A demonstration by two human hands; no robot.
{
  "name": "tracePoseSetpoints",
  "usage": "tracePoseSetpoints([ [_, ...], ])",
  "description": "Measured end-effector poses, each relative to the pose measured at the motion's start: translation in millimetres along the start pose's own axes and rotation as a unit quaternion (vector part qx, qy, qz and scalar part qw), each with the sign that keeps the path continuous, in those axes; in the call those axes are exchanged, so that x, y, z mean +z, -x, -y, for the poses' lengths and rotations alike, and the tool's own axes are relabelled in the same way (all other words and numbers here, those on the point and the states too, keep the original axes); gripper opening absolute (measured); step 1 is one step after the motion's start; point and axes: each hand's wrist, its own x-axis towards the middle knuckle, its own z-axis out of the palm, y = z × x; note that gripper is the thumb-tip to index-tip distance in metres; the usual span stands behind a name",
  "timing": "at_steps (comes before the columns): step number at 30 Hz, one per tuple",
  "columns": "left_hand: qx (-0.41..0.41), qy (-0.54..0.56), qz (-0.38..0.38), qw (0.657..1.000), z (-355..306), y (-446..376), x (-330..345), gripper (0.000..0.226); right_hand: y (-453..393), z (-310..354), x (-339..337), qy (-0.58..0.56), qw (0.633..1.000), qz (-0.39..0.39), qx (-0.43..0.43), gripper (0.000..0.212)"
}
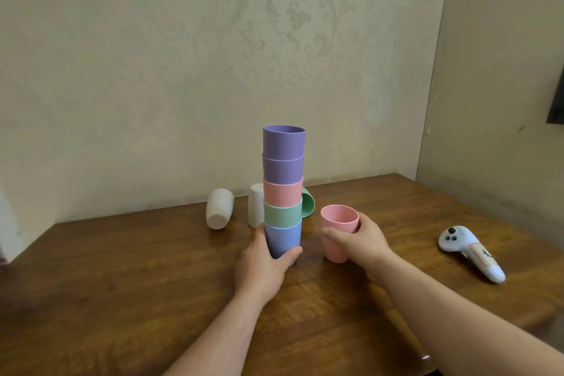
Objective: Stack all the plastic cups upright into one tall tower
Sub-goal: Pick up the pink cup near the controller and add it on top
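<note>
A tower of nested upright cups [283, 189] stands mid-table: blue at the base, then green, pink and two purple. My left hand [264, 265] grips the blue base cup. Just right of the tower, my right hand [363, 241] is wrapped around a separate upright pink cup [337, 233] that rests on or just above the table. Behind the tower a green cup [308, 202] lies on its side, mostly hidden. A white cup [255, 206] stands upside down left of the tower, and another white cup [218, 208] leans tilted further left.
The wooden table [152, 278] meets a papered wall behind and a second wall on the right. A white handheld controller [470, 253] lies on the table to the right of my right hand.
</note>
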Motion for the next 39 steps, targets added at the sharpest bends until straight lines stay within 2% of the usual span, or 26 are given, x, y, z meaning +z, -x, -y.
tracePoseSetpoints([
  [2, -0.006, -0.001, 0.003, 1.000, 0, -1, 0, 0.085, -4, 12, 1, -0.125, 0.991, -0.002, 0.046, 0.053],
  [4, -0.012, 0.000, 0.006, 1.000, 1, -2, 0, 0.083, -8, 42, -1, -0.213, 0.976, 0.007, 0.043, 0.046],
  [9, -0.008, 0.023, 0.023, 0.999, 0, -2, -2, 0.084, -12, 154, -11, -0.236, 0.961, 0.005, -0.145, 0.040],
  [12, -0.002, 0.019, 0.019, 1.000, 1, -2, -3, 0.086, -1, 212, -12, -0.242, 0.945, -0.004, -0.218, 0.047],
  [16, -0.004, 0.023, 0.014, 1.000, -1, -1, -3, 0.085, 6, 237, 9, -0.226, 0.942, 0.041, -0.246, 0.072],
  [23, 0.002, 0.007, 0.011, 1.000, -2, 1, -4, 0.081, 2, 208, 42, -0.065, 0.965, 0.075, -0.243, 0.075],
  [30, -0.006, 0.015, 0.028, 0.999, -1, -1, -5, 0.083, 0, 176, 49, -0.095, 0.962, 0.103, -0.232, 0.061],
  [33, -0.021, 0.042, 0.047, 0.998, -1, -3, -9, 0.085, 2, 142, 47, -0.083, 0.959, 0.161, -0.216, 0.056],
  [36, -0.048, 0.087, 0.073, 0.992, -1, -15, -12, 0.079, 1, 89, 53, -0.007, 0.965, 0.179, -0.191, 0.068],
  [39, -0.030, 0.020, 0.091, 0.995, 1, -23, -14, 0.088, 0, 42, 70, 0.048, 0.969, 0.191, -0.151, 0.068],
])
